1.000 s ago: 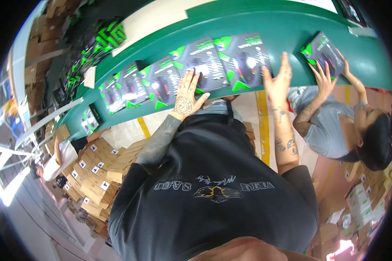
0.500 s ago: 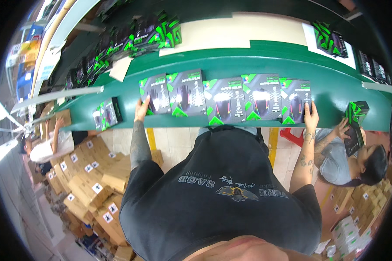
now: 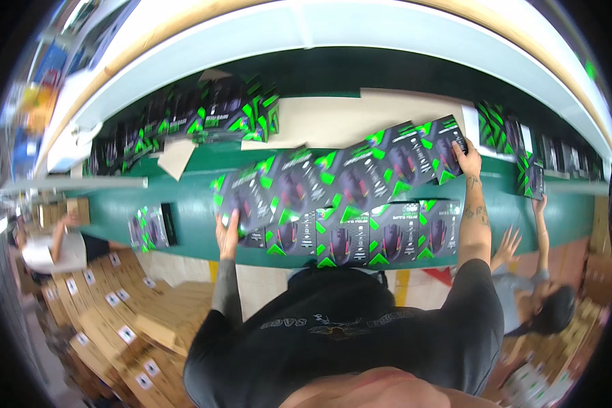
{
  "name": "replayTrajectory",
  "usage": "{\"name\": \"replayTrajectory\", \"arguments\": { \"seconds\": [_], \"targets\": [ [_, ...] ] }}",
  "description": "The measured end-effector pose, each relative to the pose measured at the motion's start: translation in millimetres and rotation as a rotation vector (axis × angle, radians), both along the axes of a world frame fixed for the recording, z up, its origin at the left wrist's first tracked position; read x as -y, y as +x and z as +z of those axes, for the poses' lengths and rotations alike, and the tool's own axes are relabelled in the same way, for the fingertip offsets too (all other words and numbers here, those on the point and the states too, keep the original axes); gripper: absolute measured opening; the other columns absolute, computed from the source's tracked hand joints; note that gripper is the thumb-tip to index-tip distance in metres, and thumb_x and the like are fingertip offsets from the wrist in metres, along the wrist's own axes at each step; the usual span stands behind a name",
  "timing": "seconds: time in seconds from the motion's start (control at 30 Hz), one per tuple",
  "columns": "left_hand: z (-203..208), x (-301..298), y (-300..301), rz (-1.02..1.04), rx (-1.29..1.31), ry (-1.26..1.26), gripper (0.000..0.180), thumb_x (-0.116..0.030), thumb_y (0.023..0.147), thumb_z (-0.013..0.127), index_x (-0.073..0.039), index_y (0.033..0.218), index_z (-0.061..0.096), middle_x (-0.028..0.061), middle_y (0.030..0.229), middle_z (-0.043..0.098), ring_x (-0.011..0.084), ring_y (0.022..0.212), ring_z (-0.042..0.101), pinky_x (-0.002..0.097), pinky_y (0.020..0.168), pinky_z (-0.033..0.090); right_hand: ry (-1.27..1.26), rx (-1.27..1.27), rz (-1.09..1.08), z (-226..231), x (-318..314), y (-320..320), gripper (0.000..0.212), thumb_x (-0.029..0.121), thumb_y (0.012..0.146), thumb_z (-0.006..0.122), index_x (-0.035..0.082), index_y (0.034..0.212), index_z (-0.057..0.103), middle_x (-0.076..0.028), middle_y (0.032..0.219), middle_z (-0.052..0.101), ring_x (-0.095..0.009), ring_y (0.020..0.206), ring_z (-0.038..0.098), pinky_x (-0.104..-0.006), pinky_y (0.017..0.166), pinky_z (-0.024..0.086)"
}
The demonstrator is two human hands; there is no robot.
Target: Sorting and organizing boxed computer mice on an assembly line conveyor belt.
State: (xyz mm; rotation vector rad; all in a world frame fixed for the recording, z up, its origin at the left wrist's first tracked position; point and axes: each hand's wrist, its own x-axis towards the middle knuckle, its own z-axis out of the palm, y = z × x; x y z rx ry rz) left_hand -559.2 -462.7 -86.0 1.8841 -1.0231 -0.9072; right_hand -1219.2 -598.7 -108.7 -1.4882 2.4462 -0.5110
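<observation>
A slanting row of several black, grey and green gaming mouse boxes point(image 3: 350, 182) is pressed end to end between my two hands, tilted up toward the right and slightly blurred. At its left end my left hand point(image 3: 228, 234) grips the lowest box, thumb on its front. My right hand point(image 3: 468, 160) holds the box at the far right end. Nearer to me, a second row of similar mouse boxes point(image 3: 341, 243) lies flat along the edge of the green table point(image 3: 200, 238); the raised row hides part of it.
Stacked mouse boxes point(image 3: 234, 109) stand at the back left, beside cardboard sheets point(image 3: 313, 122). A small pair of boxes point(image 3: 153, 228) lies at the left. Rightward, a co-worker's hand point(image 3: 538, 204) holds a box; another person point(image 3: 54, 248) is far left. Cartons point(image 3: 115, 299) fill the floor at left.
Both hands have moved away from me with the upper row of boxes, the right hand farther than the left. The row beneath has come into view. The co-worker's box has moved toward the back.
</observation>
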Motion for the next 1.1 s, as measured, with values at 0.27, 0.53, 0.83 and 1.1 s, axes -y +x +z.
{"name": "replayTrajectory", "arguments": {
  "seconds": [0.27, 0.53, 0.83, 1.1],
  "targets": [
    [-32, 126, -106, -0.378, 0.094, 0.088, 0.088, -0.037, 0.075, 0.07, 0.001, 0.138, 0.022, 0.0182, 0.128, 0.047, 0.0281, 0.117, 0.046, 0.0332, 0.098, 0.035, -0.595, -0.088, 0.313, -13, 19, 124, 0.041, 0.025, 0.079, 0.063, -0.002, 0.108, 0.054, -0.022, 0.109, 0.055, -0.036, 0.102, 0.051, -0.0429, 0.091, 0.039],
    [-65, 175, -122, -0.207, -0.469, -0.076, 0.086, -0.014, 0.08, 0.067, -0.009, 0.144, 0.009, 0.0116, 0.134, 0.04, 0.0192, 0.116, 0.044, 0.0292, 0.096, 0.036, -0.136, -0.131, 0.6, -52, 7, 258, 0.072, 0.04, 0.076, 0.066, 0.025, 0.138, 0.033, -0.018, 0.147, 0.016, -0.041, 0.132, 0.019, -0.0488, 0.106, 0.021],
    [-35, 174, -107, -0.261, -0.877, 0.15, 0.073, -0.006, 0.08, 0.063, -0.011, 0.14, 0.022, 0.0102, 0.127, 0.046, 0.0209, 0.112, 0.049, 0.0339, 0.09, 0.043, -0.065, 0.307, 0.447, -45, 30, 300, 0.07, 0.038, 0.071, 0.065, 0.013, 0.132, 0.041, -0.024, 0.136, 0.033, -0.04, 0.122, 0.035, -0.0434, 0.103, 0.029],
    [13, 37, -42, -0.03, -0.893, 0.052, 0.074, -0.007, 0.083, 0.061, -0.011, 0.143, 0.017, 0.0119, 0.133, 0.041, 0.0232, 0.113, 0.049, 0.0348, 0.091, 0.044, -0.064, -0.142, 0.222, -54, 43, 317, 0.084, 0.051, 0.076, 0.058, -0.001, 0.135, 0.032, -0.026, 0.143, 0.021, -0.036, 0.128, 0.029, -0.0406, 0.108, 0.02]
  ]
}}
